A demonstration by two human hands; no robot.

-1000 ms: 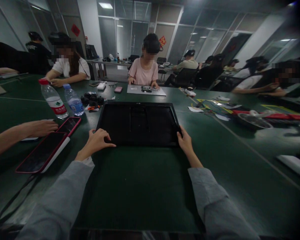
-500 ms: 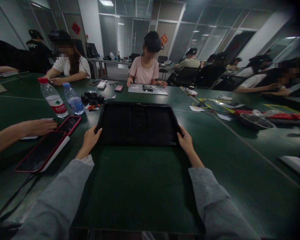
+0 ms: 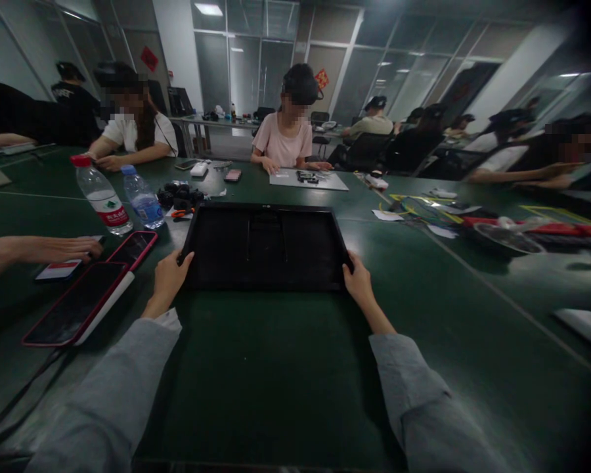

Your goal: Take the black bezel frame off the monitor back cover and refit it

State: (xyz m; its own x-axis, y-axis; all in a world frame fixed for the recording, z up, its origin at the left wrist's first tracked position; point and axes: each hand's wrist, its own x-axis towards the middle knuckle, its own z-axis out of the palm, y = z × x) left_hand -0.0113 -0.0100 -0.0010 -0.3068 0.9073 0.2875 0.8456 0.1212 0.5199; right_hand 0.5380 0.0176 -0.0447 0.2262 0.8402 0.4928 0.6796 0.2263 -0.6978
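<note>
A wide black rectangular panel [image 3: 217, 249] with a raised rim lies on the green table [image 3: 276, 381] in front of me. Its middle carries a recessed rectangular shape, and a small pale mark shows on the far rim. My left hand [image 3: 170, 276] grips the panel's left edge, thumb on top. At the right edge, my right hand [image 3: 358, 279] holds the near corner in the same way. The fingers under the panel are hidden.
Left of the panel are two phones in red cases [image 3: 79, 305], a red-capped bottle [image 3: 106, 203], a blue-capped bottle [image 3: 145, 203] and another person's hand [image 3: 64, 249]. Across sits a person with a board [image 3: 332, 180]. Cables and a round pan [image 3: 507, 238] lie right.
Both my hands and the panel have shifted slightly left. The neighbouring hand has moved left, showing more of a phone under it. The board across the table has slid right.
</note>
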